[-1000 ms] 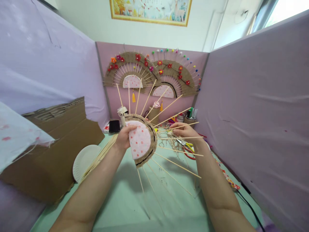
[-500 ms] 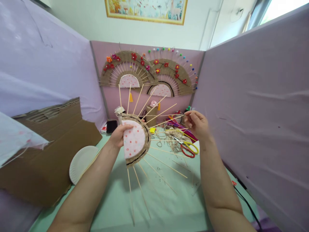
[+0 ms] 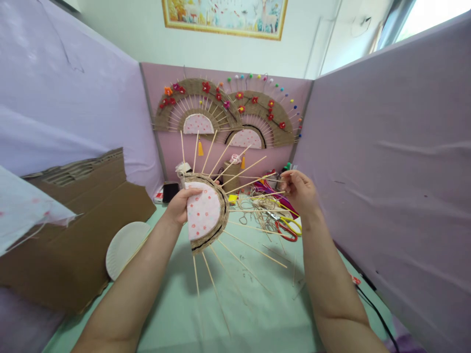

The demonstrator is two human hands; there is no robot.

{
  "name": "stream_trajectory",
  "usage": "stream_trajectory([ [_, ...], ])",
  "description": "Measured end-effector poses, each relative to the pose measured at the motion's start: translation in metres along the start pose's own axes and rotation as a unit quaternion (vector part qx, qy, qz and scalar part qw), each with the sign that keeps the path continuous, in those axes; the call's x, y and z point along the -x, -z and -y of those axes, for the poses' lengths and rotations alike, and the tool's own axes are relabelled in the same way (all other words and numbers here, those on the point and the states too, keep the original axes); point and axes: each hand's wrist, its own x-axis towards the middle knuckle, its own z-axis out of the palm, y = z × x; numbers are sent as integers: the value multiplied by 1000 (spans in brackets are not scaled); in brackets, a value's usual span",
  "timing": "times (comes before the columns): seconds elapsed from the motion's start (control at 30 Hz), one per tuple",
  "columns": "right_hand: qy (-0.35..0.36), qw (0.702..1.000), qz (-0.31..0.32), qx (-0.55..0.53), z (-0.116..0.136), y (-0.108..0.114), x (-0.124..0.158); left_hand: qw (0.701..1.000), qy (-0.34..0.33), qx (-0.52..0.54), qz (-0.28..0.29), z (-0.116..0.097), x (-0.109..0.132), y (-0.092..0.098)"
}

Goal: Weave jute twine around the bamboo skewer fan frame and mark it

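My left hand (image 3: 181, 205) grips a half-round fan (image 3: 204, 211) by its straight edge, thumb on the pink dotted cloth and the other fingers mostly hidden behind. Thin wooden sticks spread outward from the fan's curved rim, which is bound with brown twine and one dark band. A strand of twine (image 3: 253, 177) runs from the rim to my right hand (image 3: 300, 189), whose fingertips are pinched on it to the right of the fan. The strand looks stretched nearly straight.
Scissors (image 3: 289, 230) with red and yellow handles lie by tangled twine on the green table (image 3: 265, 323). Cardboard (image 3: 73, 235) and a white paper plate (image 3: 123, 247) are at left. Two decorated fans (image 3: 200, 88) hang on the back panel. A black cable (image 3: 379, 314) lies at right.
The fan has tilted very slightly, its sticks shifting a little. My right hand stays almost in place with the twine, and the whole view has moved slightly.
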Motion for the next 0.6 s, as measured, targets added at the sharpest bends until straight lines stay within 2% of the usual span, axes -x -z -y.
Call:
stream_trajectory([
  [0.13,-69,996,50,-8,-17,-3,-2,1000,-9,23,-16,-2,0,-2],
  [0.23,-115,986,119,30,-33,-13,-2,998,-36,46,-6,-1,-2,-1],
  [0.3,-134,974,170,65,-39,-23,2,996,-55,62,-21,-1,-4,-1],
  [0.43,-134,933,306,138,-35,-42,15,988,-89,85,-92,-2,-6,-1],
  [0.5,-133,903,373,165,-30,-48,21,987,-89,89,-102,-3,-6,-2],
  [0.6,-154,893,390,164,-27,-52,26,987,-90,95,-95,-4,-5,-2],
])
